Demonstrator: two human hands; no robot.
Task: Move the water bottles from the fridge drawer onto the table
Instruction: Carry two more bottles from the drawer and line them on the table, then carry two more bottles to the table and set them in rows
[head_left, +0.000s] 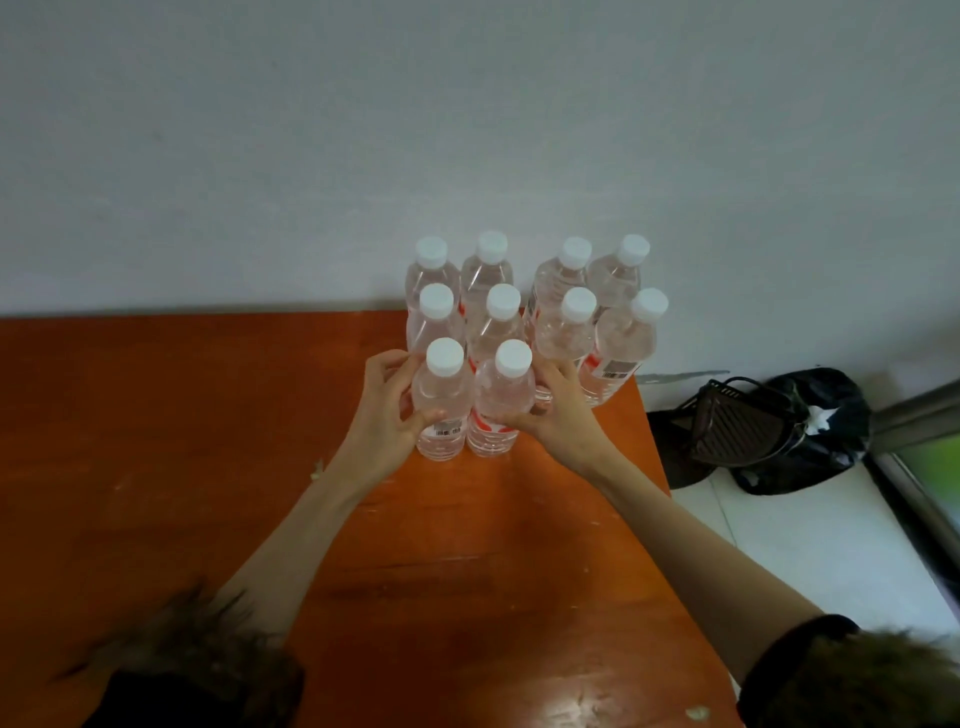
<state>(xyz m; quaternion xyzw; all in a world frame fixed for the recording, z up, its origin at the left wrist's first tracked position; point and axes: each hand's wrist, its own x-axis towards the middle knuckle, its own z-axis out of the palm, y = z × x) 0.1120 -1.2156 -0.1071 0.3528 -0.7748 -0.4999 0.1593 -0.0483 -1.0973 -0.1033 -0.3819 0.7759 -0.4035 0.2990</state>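
Observation:
Several clear water bottles with white caps stand upright in rows at the far right corner of the orange-brown table (208, 467), against the wall. My left hand (387, 415) grips the front left bottle (442, 395) around its body. The front right bottle (503, 400) is held the same way by my right hand (556, 410), fingers curled round it. Both front bottles stand on the tabletop, side by side. The bottles behind them (566, 322) stand untouched. No fridge drawer is in view.
A black bag (810, 431) and a dark slatted object (737, 421) lie on the white floor right of the table. A metal frame (914, 467) runs along the far right. The table's right edge slants close beside my right forearm.

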